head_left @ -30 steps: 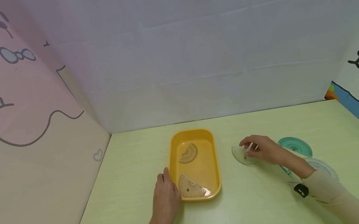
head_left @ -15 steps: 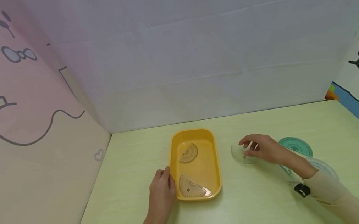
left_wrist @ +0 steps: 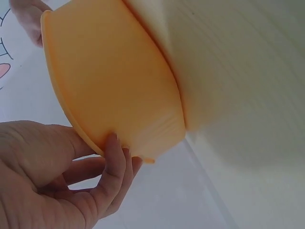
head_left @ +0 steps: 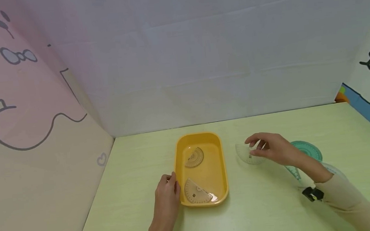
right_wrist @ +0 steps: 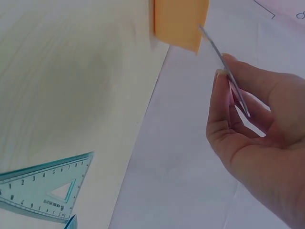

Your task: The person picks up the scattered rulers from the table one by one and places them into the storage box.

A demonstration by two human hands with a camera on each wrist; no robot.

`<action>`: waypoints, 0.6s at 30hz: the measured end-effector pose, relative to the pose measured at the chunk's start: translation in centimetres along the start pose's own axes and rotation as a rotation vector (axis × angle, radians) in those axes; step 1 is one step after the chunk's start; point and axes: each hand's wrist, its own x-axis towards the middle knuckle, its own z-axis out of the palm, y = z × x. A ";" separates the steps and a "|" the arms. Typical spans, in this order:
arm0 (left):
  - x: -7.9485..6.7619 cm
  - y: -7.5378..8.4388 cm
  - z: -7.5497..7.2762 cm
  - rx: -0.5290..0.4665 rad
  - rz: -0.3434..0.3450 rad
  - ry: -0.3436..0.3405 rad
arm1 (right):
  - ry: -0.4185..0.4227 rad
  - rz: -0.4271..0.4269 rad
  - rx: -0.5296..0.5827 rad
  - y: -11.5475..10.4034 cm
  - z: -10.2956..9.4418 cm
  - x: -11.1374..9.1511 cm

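My left hand [head_left: 167,197] grips the left rim of a yellow plastic tray [head_left: 223,170]; in the left wrist view its fingers [left_wrist: 114,164] press the outer wall. Inside the tray lie two clear protractors, a smaller one [head_left: 195,158] toward the back and a larger one [head_left: 196,193] at the front. To the right of the tray, my right hand [head_left: 274,150] pinches a third clear protractor [head_left: 246,156] between thumb and fingers. The right wrist view shows that protractor [right_wrist: 221,59] edge-on, held up off the table.
Under and beside my right forearm lie a green protractor [head_left: 308,150], a green set square [head_left: 294,172] and another clear ruler-like piece [head_left: 335,170], partly hidden by the sleeve. A pale wall [head_left: 201,73] stands behind the table [head_left: 136,163].
My right hand has raised the clear protractor slightly and shifted it a little away from me. The left hand has drawn slightly leftward on the tray's rim; the tray stays put.
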 end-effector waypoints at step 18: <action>-0.3 0.1 0.4 0.043 0.075 0.065 | -0.044 0.056 0.114 -2.7 0.5 1.4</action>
